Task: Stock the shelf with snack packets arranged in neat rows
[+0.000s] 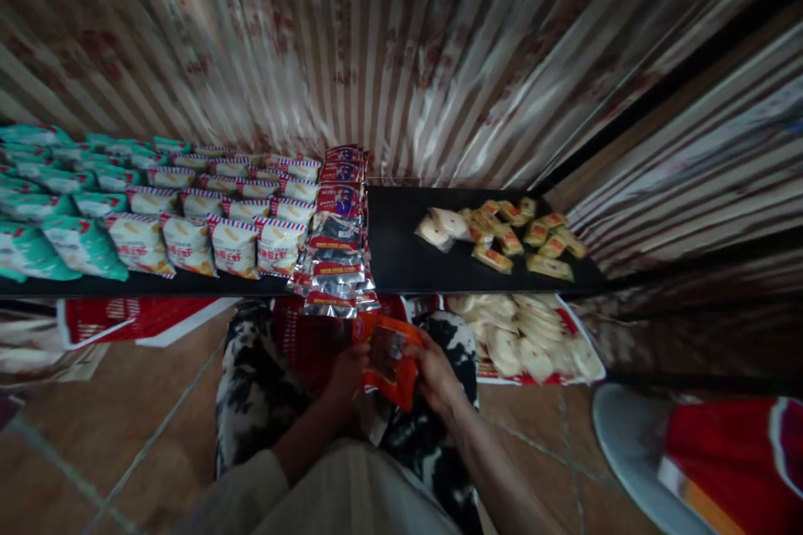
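Note:
Between both hands, over my lap, is an orange snack packet (387,355) with a dark patch in its middle. My left hand (349,372) is closed on its left edge. My right hand (434,368) grips the right edge, fingers wrapped round it. Just beyond the packet, a stack of dark red and silver sachets (337,238) hangs slightly over the shelf's front edge. Below the shelf, a red package (304,347) lies between my knees, partly hidden by my hands and legs.
On the black shelf (395,251) stand rows of white snack bags (234,247) and teal bags (88,247). Small yellow packets (493,257) and white round crackers (442,227) lie at right. More crackers (533,343) fill a box below. A grey stool (627,451) holds a red bag (728,451).

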`<state>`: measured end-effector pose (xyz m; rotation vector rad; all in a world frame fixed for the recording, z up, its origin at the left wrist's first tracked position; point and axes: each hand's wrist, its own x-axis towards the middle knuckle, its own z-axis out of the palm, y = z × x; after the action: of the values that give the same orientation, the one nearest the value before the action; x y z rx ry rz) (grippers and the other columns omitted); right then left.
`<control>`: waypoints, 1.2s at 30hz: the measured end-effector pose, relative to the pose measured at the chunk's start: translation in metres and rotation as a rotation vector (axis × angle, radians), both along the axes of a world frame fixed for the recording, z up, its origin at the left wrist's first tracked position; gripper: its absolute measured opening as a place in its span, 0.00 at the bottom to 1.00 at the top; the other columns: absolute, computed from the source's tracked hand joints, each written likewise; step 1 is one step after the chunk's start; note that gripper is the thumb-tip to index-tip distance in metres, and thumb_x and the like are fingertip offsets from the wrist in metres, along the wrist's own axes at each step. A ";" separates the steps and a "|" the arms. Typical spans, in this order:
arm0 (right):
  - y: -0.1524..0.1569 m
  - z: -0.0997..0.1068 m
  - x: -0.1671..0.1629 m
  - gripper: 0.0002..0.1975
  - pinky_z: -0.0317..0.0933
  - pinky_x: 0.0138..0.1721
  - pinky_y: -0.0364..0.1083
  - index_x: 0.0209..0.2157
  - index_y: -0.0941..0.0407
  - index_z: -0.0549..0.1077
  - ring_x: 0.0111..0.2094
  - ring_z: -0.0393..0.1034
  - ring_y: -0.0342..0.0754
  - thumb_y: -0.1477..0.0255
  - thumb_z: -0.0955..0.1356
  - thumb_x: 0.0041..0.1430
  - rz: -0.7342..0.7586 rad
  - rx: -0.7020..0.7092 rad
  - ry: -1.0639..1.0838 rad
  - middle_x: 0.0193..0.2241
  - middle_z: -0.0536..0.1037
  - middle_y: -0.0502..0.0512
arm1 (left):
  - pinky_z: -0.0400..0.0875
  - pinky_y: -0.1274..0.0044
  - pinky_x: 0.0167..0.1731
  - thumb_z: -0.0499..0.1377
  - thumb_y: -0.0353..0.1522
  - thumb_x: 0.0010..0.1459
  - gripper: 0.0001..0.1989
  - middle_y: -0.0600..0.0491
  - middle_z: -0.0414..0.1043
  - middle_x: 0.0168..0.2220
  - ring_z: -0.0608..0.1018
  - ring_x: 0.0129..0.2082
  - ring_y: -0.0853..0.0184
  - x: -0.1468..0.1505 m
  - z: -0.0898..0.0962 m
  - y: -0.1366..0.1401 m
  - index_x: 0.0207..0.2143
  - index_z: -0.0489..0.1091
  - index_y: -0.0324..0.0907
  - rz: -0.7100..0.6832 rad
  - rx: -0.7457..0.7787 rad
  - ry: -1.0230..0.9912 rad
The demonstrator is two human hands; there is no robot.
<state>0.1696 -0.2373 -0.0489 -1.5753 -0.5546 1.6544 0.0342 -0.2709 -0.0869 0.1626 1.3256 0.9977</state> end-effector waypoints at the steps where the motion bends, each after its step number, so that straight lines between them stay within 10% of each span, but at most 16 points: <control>1: -0.003 0.009 0.005 0.28 0.66 0.28 0.45 0.45 0.56 0.68 0.27 0.72 0.48 0.75 0.65 0.35 -0.004 0.021 -0.005 0.31 0.79 0.53 | 0.69 0.76 0.33 0.62 0.24 0.42 0.07 0.51 0.74 0.25 0.76 0.28 0.65 0.003 0.008 -0.001 0.28 0.72 0.38 -0.022 0.017 -0.008; 9: -0.016 0.076 0.049 0.29 0.67 0.32 0.48 0.47 0.53 0.69 0.30 0.73 0.51 0.72 0.68 0.36 -0.018 0.180 -0.026 0.35 0.78 0.55 | 0.70 0.68 0.42 0.63 0.34 0.46 0.10 0.43 0.70 0.47 0.70 0.50 0.55 0.030 0.069 0.013 0.32 0.73 0.40 -0.165 0.120 -0.134; 14: -0.014 0.097 0.063 0.21 0.66 0.38 0.47 0.42 0.54 0.71 0.37 0.72 0.52 0.68 0.70 0.43 0.217 0.486 -0.287 0.38 0.77 0.54 | 0.69 0.62 0.45 0.58 0.43 0.51 0.19 0.45 0.61 0.57 0.60 0.59 0.54 0.046 0.107 0.044 0.43 0.69 0.43 -0.201 0.140 -0.323; 22: 0.009 0.085 0.049 0.19 0.56 0.54 0.55 0.42 0.48 0.75 0.52 0.65 0.53 0.77 0.64 0.49 0.462 0.860 -0.705 0.50 0.72 0.52 | 0.70 0.78 0.33 0.57 0.28 0.52 0.04 0.50 0.73 0.32 0.75 0.31 0.69 0.059 0.123 0.083 0.33 0.69 0.38 -0.063 0.196 -0.370; 28: 0.026 0.077 0.047 0.21 0.55 0.56 0.55 0.49 0.48 0.71 0.56 0.60 0.54 0.71 0.68 0.51 0.693 0.871 -0.706 0.57 0.64 0.53 | 0.70 0.79 0.28 0.54 0.22 0.51 0.05 0.54 0.71 0.23 0.74 0.21 0.72 0.061 0.112 0.114 0.27 0.67 0.37 0.077 0.109 -0.255; 36: 0.116 0.036 0.053 0.21 0.60 0.51 0.50 0.47 0.54 0.70 0.48 0.68 0.51 0.57 0.60 0.59 0.136 0.708 -0.436 0.47 0.74 0.57 | 0.73 0.73 0.31 0.54 0.21 0.52 0.07 0.55 0.72 0.22 0.77 0.22 0.68 0.052 0.109 0.159 0.32 0.66 0.39 0.172 0.191 -0.001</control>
<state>0.2224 -0.1214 -0.0125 -1.3576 -1.3304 1.0085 0.0860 -0.1115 0.0226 0.1954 1.2581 1.2713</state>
